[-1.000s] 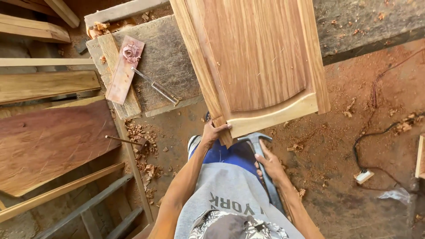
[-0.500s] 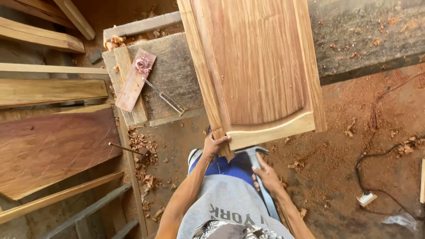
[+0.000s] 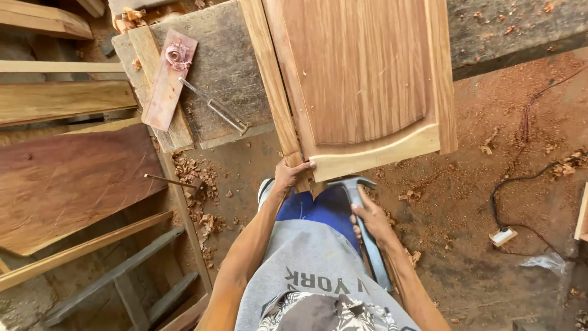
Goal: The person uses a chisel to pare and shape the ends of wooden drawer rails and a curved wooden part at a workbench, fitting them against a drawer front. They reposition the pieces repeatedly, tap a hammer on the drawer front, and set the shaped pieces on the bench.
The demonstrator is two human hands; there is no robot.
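Wooden cabinet door point(image 3: 361, 79), reddish grained panel inside a paler frame with a curved bottom rail, filling the upper centre of the frame, lying over a grey worktop point(image 3: 226, 67). Left hand point(image 3: 291, 175) clasped around the door's lower left corner, just below centre. Right hand point(image 3: 370, 217) closed on a steel hammer point(image 3: 358, 202), head touching the bottom rail from beneath.

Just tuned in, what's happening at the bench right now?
A person stands at a rough workbench with a wooden panel door lying on it and overhanging the edge. The left hand grips the door's near corner. The right hand holds a hammer just below that edge. Wood shavings litter the dirt floor.
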